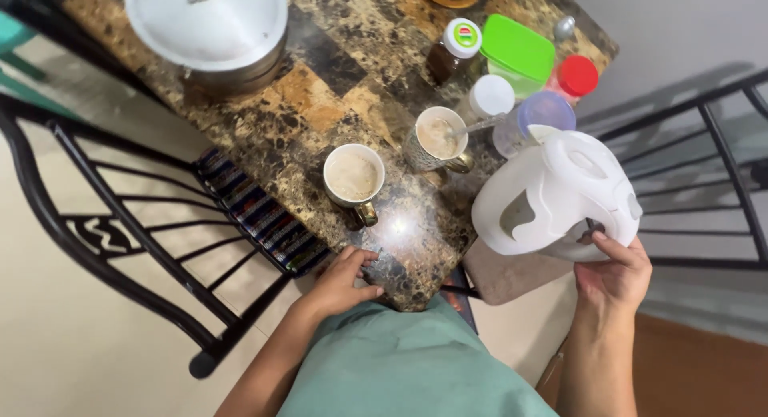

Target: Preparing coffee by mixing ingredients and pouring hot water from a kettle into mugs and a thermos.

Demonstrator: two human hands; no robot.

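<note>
My right hand (614, 275) grips the handle of a white electric kettle (552, 195), held above the right edge of the brown marble table (320, 105). My left hand (342, 281) rests flat on the table's near edge with the fingers apart, holding nothing. Just beyond it stands a mug (353, 178) filled with a pale frothy drink. A second mug (438, 137) further right holds a similar drink with a spoon (472, 127) leaning in it.
A big metal pot with a white lid (210, 29) sits at the far left. Several jars and tubs (520, 53) with green, red, white and clear lids crowd the far right. Black metal chairs (120, 233) flank the table on both sides.
</note>
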